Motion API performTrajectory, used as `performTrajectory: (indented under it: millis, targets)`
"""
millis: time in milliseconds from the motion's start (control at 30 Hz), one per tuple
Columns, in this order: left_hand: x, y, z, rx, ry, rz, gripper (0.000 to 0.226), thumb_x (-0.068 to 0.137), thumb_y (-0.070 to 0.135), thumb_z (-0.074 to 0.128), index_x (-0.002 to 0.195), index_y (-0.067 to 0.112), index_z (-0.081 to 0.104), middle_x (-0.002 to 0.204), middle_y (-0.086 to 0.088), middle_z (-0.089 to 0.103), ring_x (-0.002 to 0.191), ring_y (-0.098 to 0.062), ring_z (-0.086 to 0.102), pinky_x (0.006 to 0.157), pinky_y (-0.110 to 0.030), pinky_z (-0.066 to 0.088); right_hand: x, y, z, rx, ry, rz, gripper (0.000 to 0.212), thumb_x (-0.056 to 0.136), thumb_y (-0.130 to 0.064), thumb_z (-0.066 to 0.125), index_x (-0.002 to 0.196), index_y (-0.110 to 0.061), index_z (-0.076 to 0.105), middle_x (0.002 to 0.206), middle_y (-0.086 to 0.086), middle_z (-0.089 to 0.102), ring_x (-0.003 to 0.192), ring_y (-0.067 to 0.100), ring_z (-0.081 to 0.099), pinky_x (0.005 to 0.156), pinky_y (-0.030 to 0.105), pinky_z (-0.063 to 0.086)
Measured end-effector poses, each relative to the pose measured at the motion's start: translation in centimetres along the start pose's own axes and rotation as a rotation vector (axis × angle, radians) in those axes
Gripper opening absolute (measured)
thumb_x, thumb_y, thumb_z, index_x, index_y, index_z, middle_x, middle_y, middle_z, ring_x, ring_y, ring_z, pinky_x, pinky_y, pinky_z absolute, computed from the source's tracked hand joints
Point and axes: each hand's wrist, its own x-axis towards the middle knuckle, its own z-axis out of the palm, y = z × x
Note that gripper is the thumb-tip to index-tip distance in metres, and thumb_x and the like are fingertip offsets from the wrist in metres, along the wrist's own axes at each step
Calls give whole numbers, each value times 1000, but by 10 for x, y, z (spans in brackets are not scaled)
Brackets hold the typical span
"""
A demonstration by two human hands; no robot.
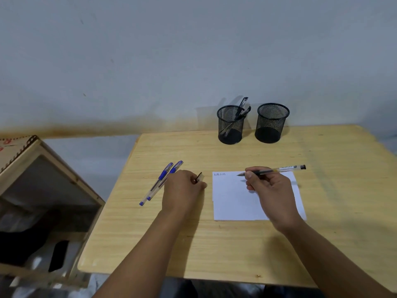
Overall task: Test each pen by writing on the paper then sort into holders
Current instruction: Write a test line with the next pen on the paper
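The right hand (271, 190) pinches a black pen (277, 170), tip over the paper (236, 196) on the desk (214, 250). The left hand (182, 190), fingers curled, holds what looks like the pen's cap (199, 177) beside two blue pens (160, 182). Two mesh holders stand behind; the left holder (230, 125) contains pens.
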Motion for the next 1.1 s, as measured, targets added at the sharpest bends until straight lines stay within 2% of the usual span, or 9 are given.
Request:
performTrajectory:
  millis: [67, 133, 233, 300, 433, 567, 700, 933, 1100]
  targets:
    - [-1, -2, 0, 6, -6, -5, 31, 78, 31, 78, 58, 16, 59, 53, 2, 54, 50, -12, 43, 48, -24, 29, 0, 2, 0, 0, 7, 5, 8, 91, -22, 69, 88, -26, 74, 78, -8, 75, 72, 8, 69, 75, 24, 57]
    - [-4, -4, 0, 10, 10, 6, 33, 79, 31, 76, 59, 15, 56, 57, 2, 58, 51, -11, 43, 50, -24, 30, 1, 4, 0, 12, 19, 10, 6, 91, -21, 68, 91, -25, 73, 77, -10, 75, 73, 8, 70, 73, 20, 56]
    - [-13, -6, 2, 62, 89, 108, 14, 85, 29, 69, 88, 16, 71, 90, 4, 71, 79, -14, 61, 66, -27, 46, 3, 6, 1, 24, 47, 8, 6, 91, -19, 68, 94, -22, 73, 77, -10, 75, 74, 6, 69, 73, 19, 56]
    - [-22, -7, 8, 118, 142, 232, 27, 88, 28, 66, 113, 19, 71, 108, 6, 68, 101, -16, 60, 82, -27, 46, 5, 8, 2, 23, 59, 8, 7, 91, -18, 68, 95, -21, 72, 78, -9, 75, 75, 6, 69, 75, 20, 56]
    - [-32, -7, 20, 208, 92, 452, 40, 86, 41, 62, 122, 25, 66, 121, 12, 64, 113, -15, 51, 93, -31, 43, 8, 9, 2, -7, 57, -21, 9, 92, -16, 67, 95, -23, 72, 87, -3, 75, 79, 9, 71, 82, 27, 58]
    - [-28, -10, 26, 332, -24, 478, 60, 87, 58, 53, 138, 28, 53, 148, 15, 46, 130, -16, 35, 103, -37, 36, 15, 10, 6, -56, 51, -47, 13, 91, -17, 68, 91, -30, 71, 92, -5, 76, 86, 10, 72, 86, 31, 57]
    - [-24, -12, 31, 399, -70, 496, 58, 90, 61, 45, 139, 30, 49, 156, 14, 36, 131, -16, 29, 97, -36, 27, 25, 14, 13, -150, 26, -53, 13, 90, -20, 69, 90, -32, 71, 94, -9, 75, 88, 3, 70, 88, 28, 56]
    - [-26, -15, 34, 403, -81, 479, 56, 91, 61, 42, 138, 31, 50, 155, 14, 37, 127, -16, 32, 98, -37, 27, 39, 25, 22, -292, 19, -49, 10, 89, -19, 70, 97, -24, 67, 89, -7, 74, 85, 6, 70, 85, 31, 58]
    - [-23, -15, 34, 406, -86, 478, 58, 89, 62, 42, 138, 32, 49, 154, 15, 38, 124, -16, 31, 97, -38, 29, 48, 25, 23, -388, 35, -113, 6, 88, -18, 71, 91, -19, 67, 81, -7, 71, 79, 4, 69, 78, 24, 58]
